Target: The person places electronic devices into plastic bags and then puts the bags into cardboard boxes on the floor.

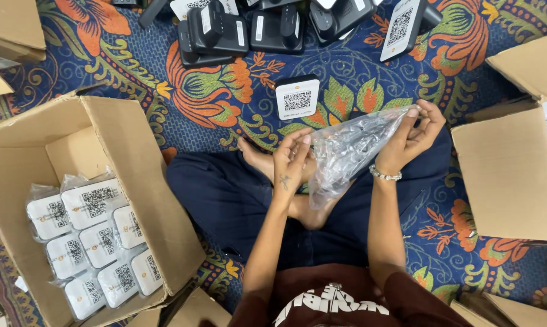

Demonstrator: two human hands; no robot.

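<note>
I sit cross-legged on a patterned carpet. Both my hands hold a clear plastic bag (346, 148) stretched between them above my lap. My left hand (290, 160) pinches the bag's lower left edge. My right hand (414, 134) grips its upper right end with curled fingers; a bead bracelet is on that wrist. A small black device with a white code-printed face (297, 97) stands on the carpet just beyond my hands.
An open cardboard box (134, 181) at my left holds several bagged white-faced devices (95, 239). Another cardboard box (503, 169) sits at my right. Several black devices (243, 30) lie at the far edge of the carpet. More cardboard (10, 30) is at the top left.
</note>
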